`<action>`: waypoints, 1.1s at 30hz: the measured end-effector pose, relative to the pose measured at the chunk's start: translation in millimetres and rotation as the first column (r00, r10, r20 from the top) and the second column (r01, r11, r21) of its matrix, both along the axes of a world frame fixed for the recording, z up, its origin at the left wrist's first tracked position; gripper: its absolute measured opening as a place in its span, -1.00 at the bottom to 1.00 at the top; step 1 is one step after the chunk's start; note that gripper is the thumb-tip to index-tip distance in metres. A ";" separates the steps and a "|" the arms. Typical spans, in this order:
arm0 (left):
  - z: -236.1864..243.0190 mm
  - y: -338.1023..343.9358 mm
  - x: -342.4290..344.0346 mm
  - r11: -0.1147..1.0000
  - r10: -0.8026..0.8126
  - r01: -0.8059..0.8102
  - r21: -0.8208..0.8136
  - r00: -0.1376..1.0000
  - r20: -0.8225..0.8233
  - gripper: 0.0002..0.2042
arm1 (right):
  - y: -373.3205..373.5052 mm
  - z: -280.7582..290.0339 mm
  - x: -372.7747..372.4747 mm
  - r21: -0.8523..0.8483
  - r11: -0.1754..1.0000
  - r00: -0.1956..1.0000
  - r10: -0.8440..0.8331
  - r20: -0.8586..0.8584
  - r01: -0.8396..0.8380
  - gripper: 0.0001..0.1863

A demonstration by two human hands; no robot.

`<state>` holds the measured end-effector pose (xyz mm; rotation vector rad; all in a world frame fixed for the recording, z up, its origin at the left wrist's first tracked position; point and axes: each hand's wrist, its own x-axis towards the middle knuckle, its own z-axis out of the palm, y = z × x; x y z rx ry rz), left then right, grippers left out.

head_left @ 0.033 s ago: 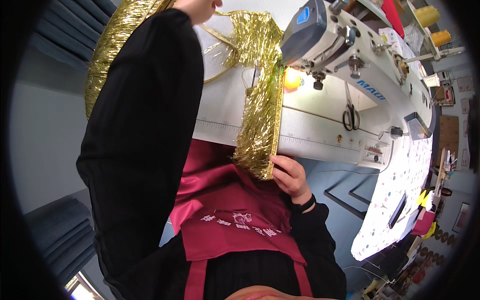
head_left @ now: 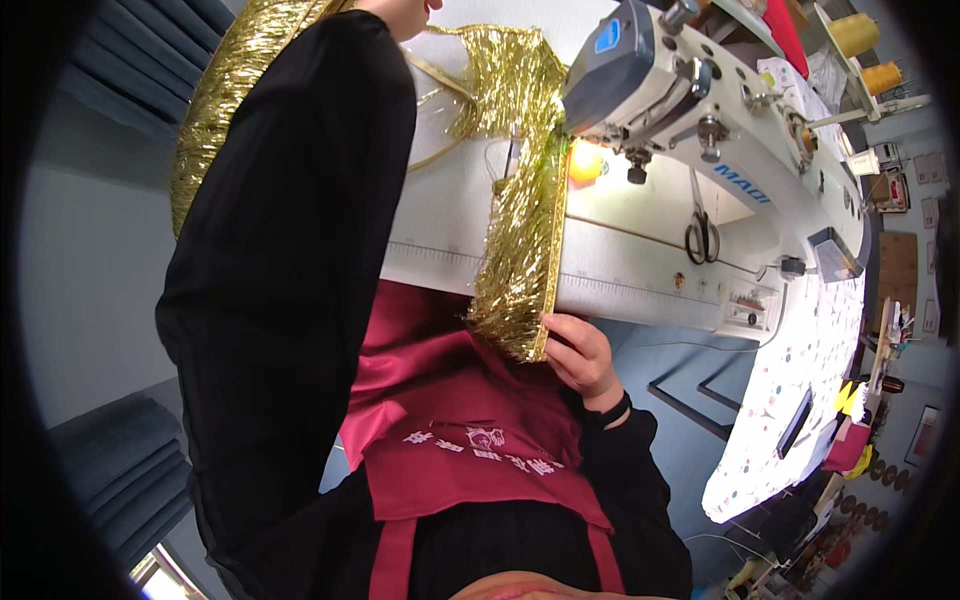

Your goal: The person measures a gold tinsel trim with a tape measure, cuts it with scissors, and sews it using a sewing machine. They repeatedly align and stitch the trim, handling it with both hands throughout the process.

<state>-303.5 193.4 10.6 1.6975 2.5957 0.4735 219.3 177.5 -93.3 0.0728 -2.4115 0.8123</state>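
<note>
A strip of gold tinsel fringe trim (head_left: 515,255) runs down over the sewing machine bed (head_left: 440,215) and hangs past its front edge. My right hand (head_left: 580,352) pinches the strip's bound edge near its lower end. Further up, the trim passes beside the machine head (head_left: 615,75), where the needle area is hidden. My left arm stretches far forward, and my left hand (head_left: 400,14) is cut off by the top edge, close to a loose part of the trim. Its fingers are mostly out of view.
More gold fringe (head_left: 215,115) is heaped at the far left. Black-handled scissors (head_left: 702,238) lie on the bed under the machine's arm. Yellow thread cones (head_left: 855,33) stand at the far right. A white patterned cloth (head_left: 780,400) covers a surface on the right.
My left arm and hand have shifted slightly to the right. The upper trim has moved a little; my right hand stays in place.
</note>
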 end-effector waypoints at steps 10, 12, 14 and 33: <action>-85.5 57.7 -37.6 0.989 -0.101 0.102 -0.103 0.995 0.015 -0.73 | -3.8 1.4 -1.1 -0.001 1.000 0.999 -0.028 0.020 0.028 -0.74; -80.7 58.8 -55.0 0.989 -0.142 0.144 -0.041 0.989 0.040 -0.79 | -4.3 1.9 -1.2 0.002 0.999 0.999 -0.032 0.021 0.032 -0.77; -68.0 57.3 -74.2 0.984 -0.167 0.164 0.071 0.985 0.036 -0.84 | -4.5 2.3 -1.2 -0.001 0.999 0.999 -0.034 0.033 0.034 -0.78; 87.4 55.5 -49.1 0.930 -0.118 0.217 0.297 0.941 -0.318 -0.84 | -3.8 4.6 0.3 0.007 0.999 0.999 -0.052 0.014 0.052 -0.76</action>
